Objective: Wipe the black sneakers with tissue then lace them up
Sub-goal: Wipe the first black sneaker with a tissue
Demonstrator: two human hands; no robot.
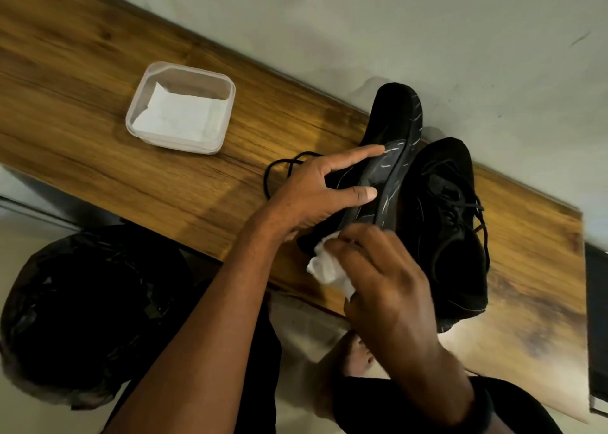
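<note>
A black sneaker [393,127] lies tipped on its side on the wooden table [98,71], its scuffed sole edge showing white streaks. My left hand [316,193] holds it, index finger stretched along the upper and thumb by the sole. My right hand [378,275] grips a crumpled white tissue [325,269] against the heel end of that shoe. A second black sneaker [450,229], laced, stands upright just to the right. A loose black lace [279,167] curls on the table behind my left hand.
A clear plastic tub [181,107] with white tissues stands on the table to the left. A bin lined with a black bag [88,315] sits on the floor at lower left. My bare foot [357,354] shows below the table edge.
</note>
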